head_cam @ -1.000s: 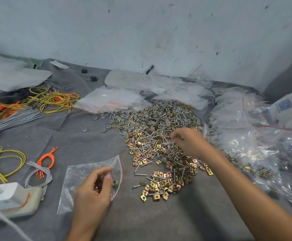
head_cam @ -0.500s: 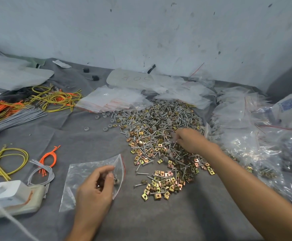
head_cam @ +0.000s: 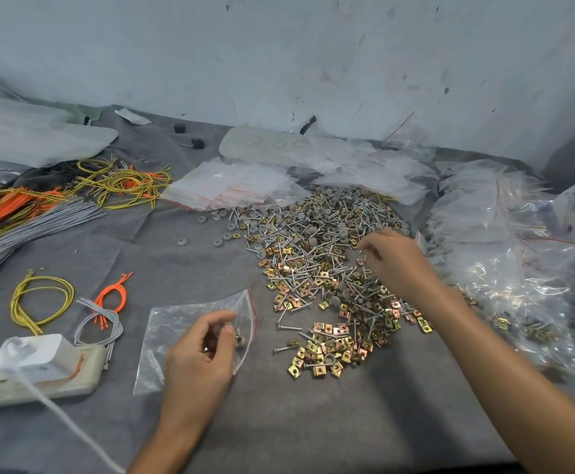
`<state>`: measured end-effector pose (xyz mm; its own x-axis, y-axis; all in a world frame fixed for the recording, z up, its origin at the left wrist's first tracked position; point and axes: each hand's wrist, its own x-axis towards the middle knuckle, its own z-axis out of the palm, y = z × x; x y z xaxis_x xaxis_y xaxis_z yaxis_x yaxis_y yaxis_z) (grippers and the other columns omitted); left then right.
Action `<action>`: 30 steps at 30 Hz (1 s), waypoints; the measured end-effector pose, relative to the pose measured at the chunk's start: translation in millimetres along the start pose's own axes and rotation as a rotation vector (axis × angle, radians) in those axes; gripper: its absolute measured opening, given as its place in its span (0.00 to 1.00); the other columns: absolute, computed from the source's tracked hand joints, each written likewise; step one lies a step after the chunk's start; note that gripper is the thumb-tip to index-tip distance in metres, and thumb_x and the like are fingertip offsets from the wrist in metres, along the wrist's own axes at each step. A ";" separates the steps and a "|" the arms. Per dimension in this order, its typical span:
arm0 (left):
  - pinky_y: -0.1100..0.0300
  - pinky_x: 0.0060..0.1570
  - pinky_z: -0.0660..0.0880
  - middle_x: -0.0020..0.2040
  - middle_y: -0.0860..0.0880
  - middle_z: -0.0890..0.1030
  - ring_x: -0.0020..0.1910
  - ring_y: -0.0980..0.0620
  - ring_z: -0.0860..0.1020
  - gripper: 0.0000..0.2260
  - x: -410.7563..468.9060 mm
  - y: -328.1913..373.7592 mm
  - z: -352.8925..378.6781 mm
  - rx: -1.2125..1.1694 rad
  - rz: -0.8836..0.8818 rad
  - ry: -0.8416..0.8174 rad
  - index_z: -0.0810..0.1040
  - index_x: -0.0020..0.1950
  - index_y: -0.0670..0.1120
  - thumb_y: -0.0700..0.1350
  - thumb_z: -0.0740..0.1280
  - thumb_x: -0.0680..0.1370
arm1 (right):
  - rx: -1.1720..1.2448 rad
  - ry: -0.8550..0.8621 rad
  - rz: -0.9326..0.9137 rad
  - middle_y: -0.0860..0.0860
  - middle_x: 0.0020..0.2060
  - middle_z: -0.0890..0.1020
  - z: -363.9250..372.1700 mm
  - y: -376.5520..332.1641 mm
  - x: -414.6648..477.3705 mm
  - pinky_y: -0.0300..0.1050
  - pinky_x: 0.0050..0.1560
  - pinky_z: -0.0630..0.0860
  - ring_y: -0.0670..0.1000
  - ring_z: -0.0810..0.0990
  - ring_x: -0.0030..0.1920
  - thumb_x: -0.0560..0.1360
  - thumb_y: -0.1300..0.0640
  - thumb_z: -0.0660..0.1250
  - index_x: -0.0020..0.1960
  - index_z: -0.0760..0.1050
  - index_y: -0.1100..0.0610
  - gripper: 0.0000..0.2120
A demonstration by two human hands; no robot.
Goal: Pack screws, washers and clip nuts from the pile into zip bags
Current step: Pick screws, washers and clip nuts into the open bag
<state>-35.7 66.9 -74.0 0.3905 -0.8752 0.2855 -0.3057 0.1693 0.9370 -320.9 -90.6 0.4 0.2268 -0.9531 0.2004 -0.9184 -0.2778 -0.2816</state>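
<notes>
The pile of screws, washers and clip nuts sprawls across the middle of the grey-clothed tabletop; the right hand hangs over the pile's right flank, fingers drawn narrow, thumb and forefinger nipping what looks like one thin screw dangling from them, too small to swear to; the left hand sits closer to the near edge, left of the pile, fingers curled on the mouth of a clear zip bag, with a grey washer just at its fingertips; the bag lies flat, its red-striped mouth turned toward the pile; so from the right fingertips the opening lies to the left and toward the near edge, across the clip nuts at the pile's near tip; I judge the right hand the one to carry, the left only to hold the mouth apart; a dangling screw should go in lengthwise, tip first, or it may catch the zip strip; empty bags wait by the far edge, filled bags along the right.
</notes>
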 end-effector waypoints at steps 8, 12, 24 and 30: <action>0.69 0.35 0.74 0.40 0.58 0.82 0.33 0.60 0.79 0.12 0.5 -3.4 -0.9 0.007 0.010 -0.005 0.81 0.51 0.54 0.36 0.69 0.79 | 0.571 -0.101 -0.112 0.42 0.42 0.83 18.6 -86.1 -63.2 0.38 0.44 0.79 0.41 0.82 0.44 0.78 0.60 0.70 0.50 0.81 0.50 0.05; 0.66 0.39 0.76 0.42 0.59 0.83 0.36 0.60 0.81 0.13 1.2 -6.2 -1.7 0.031 0.029 -0.014 0.81 0.51 0.56 0.36 0.69 0.79 | 0.712 -0.145 -0.201 0.45 0.42 0.85 46.6 -131.5 -80.0 0.45 0.49 0.80 0.44 0.83 0.44 0.76 0.62 0.71 0.49 0.81 0.53 0.05; 0.72 0.43 0.73 0.46 0.59 0.84 0.42 0.61 0.81 0.17 1.5 -10.1 -3.2 0.047 0.068 -0.018 0.80 0.52 0.58 0.35 0.69 0.78 | 0.324 -0.149 -0.314 0.48 0.49 0.83 65.2 -150.5 -77.1 0.52 0.46 0.77 0.56 0.81 0.50 0.79 0.51 0.66 0.53 0.74 0.47 0.04; 0.69 0.35 0.73 0.41 0.57 0.82 0.34 0.58 0.79 0.17 0.8 -12.0 -1.4 0.010 0.048 -0.012 0.80 0.52 0.60 0.36 0.69 0.78 | 0.166 -0.092 -0.095 0.41 0.51 0.79 26.2 -78.9 -52.5 0.43 0.51 0.77 0.44 0.79 0.50 0.81 0.54 0.65 0.56 0.79 0.47 0.07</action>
<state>-30.5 64.8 -84.7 0.3648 -0.8715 0.3277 -0.3322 0.2069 0.9202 -251.9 -21.8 -12.5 0.3457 -0.9264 0.1496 -0.8269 -0.3761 -0.4180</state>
